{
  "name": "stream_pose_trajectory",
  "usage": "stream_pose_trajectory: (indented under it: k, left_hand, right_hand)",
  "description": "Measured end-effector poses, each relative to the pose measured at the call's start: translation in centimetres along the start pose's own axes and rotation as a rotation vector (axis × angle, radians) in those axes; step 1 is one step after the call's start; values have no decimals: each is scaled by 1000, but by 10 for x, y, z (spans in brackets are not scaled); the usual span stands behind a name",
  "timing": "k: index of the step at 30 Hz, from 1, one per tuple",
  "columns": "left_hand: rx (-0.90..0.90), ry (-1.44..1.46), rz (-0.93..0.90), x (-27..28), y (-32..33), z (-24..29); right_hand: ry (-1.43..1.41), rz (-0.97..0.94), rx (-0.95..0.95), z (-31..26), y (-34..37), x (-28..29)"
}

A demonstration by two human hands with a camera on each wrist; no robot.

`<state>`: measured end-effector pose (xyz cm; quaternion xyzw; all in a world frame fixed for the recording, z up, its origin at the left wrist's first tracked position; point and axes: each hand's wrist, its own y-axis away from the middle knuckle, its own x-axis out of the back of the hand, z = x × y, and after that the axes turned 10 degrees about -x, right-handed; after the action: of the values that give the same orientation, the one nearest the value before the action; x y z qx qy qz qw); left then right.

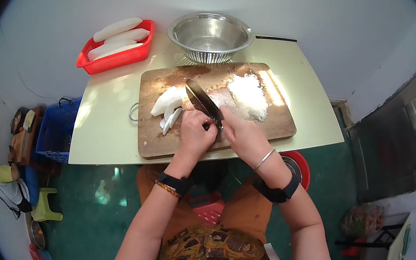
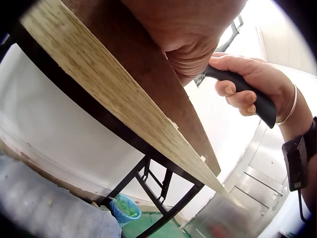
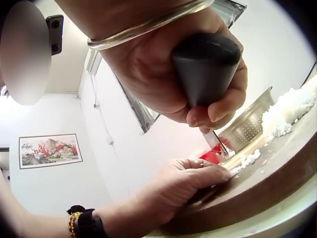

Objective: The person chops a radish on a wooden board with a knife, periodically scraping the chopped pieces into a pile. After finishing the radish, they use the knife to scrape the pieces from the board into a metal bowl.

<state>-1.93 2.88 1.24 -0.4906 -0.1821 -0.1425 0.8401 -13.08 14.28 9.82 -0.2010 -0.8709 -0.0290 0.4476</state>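
Note:
My right hand (image 1: 242, 135) grips the black handle (image 3: 205, 67) of a kitchen knife, its broad dark blade (image 1: 200, 98) slanting over the wooden chopping board (image 1: 157, 143). Close beside the blade's heel, my left hand (image 1: 197, 135) rests on the board with curled fingers. In the right wrist view its fingertips pinch a small white radish piece (image 3: 235, 171), largely hidden by the fingers. Thick white radish slices (image 1: 169, 102) lie left of the knife. To the right sits a heap of finely chopped white radish (image 1: 248, 96).
Behind the board stands a metal colander (image 1: 174, 35). A red plastic basket (image 1: 123, 61) with several peeled white radishes is at the table's back left. A black stick (image 1: 276, 38) lies along the back edge. A red bucket (image 1: 304, 172) shows below the front edge. Far left, another person (image 1: 2, 177) sits.

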Motion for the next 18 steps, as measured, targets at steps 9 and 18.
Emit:
stream_pose_trajectory:
  k: [9, 18]
  left_hand:
    - [25, 21, -20, 8, -1, 2]
    - [29, 3, -19, 11, 1, 5]
  right_hand:
    - [-92, 93, 58, 0, 1, 7]
    - [-12, 46, 39, 2, 6, 2]
